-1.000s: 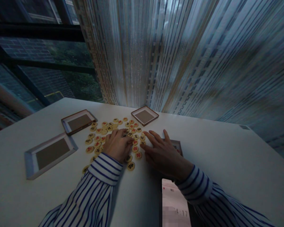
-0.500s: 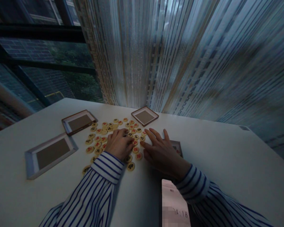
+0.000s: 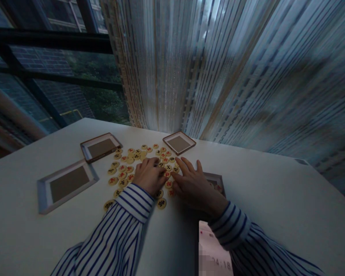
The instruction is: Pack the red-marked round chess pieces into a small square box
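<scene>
Many round Chinese chess pieces (image 3: 122, 175), marked in red or black, lie spread on the white table (image 3: 264, 199). My left hand (image 3: 149, 174) rests over the middle of them, fingers bent and somewhat apart; some pieces beneath it are hidden. To its right, my right hand (image 3: 194, 188) is open, palm down, with its fingertips by the pieces at the right side of the spread. A red-marked piece (image 3: 169, 184) lies between the two hands. Close to my left wrist is a black-marked piece (image 3: 161, 203).
Shallow open boxes stand around the pieces: a pale one (image 3: 67, 186) at left, a brown-rimmed one (image 3: 100, 147) behind it, and another (image 3: 179, 143) at the back. Partly behind my right hand is a box (image 3: 217, 180) with pieces inside. A lit phone (image 3: 214, 245) lies near my right forearm.
The view has shifted slightly, moving the table's contents a little to the right in the picture. My right hand has drawn slightly closer to my left hand, covering part of a red-marked piece.
</scene>
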A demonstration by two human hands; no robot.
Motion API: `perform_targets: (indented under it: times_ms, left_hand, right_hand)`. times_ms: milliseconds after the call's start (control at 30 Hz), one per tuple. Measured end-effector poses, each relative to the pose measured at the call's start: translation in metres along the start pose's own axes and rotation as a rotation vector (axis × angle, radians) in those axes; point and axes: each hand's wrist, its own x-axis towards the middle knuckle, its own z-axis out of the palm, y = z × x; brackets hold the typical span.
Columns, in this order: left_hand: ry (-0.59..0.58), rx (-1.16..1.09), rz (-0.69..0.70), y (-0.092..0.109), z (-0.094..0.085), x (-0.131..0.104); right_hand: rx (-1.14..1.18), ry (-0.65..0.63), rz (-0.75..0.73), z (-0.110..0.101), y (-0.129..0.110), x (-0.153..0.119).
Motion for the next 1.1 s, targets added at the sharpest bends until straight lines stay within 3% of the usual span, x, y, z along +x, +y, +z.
perform_targets:
  times_ms: [267, 567, 867, 1100]
  left_hand:
    - [0.012, -0.038, 0.039, -0.006, 0.007, 0.002]
    - [0.123, -0.076, 0.101, -0.009, 0.009, 0.002]
    - [0.337, -0.406, 0.243, -0.011, 0.008, 0.005]
    - [0.374, -0.720, 0.251, -0.001, -0.001, 0.000]
  right_hand:
    - [0.027, -0.008, -0.013, 0.003, 0.000, 0.004]
    - [0.053, 0.016, -0.026, 0.002, 0.001, 0.003]
    - [0.247, 0.317, -0.072, -0.003, 0.019, 0.008]
    - [0.437, 0.487, -0.127, -0.013, 0.027, 0.006]
